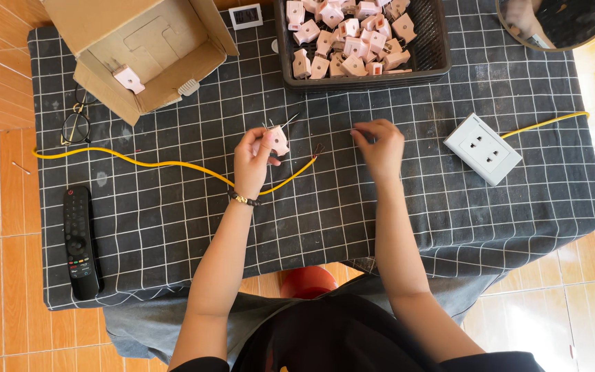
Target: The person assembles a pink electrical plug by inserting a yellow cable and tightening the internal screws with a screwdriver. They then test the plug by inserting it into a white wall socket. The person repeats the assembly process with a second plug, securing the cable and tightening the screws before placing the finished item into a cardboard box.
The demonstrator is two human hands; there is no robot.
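Pink plug (279, 140) half-hidden in left hand (253, 160)

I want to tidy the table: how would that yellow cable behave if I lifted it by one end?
The yellow cable would probably droop, since it lies in loose curves across the checked cloth. It looks thin and likely light. Part runs under the left hand, so it may drag or snag there.

matt checked cloth (394, 207), glossy plastic plug (279, 140)

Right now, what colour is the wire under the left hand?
Yellow wire, clearest in the head view.
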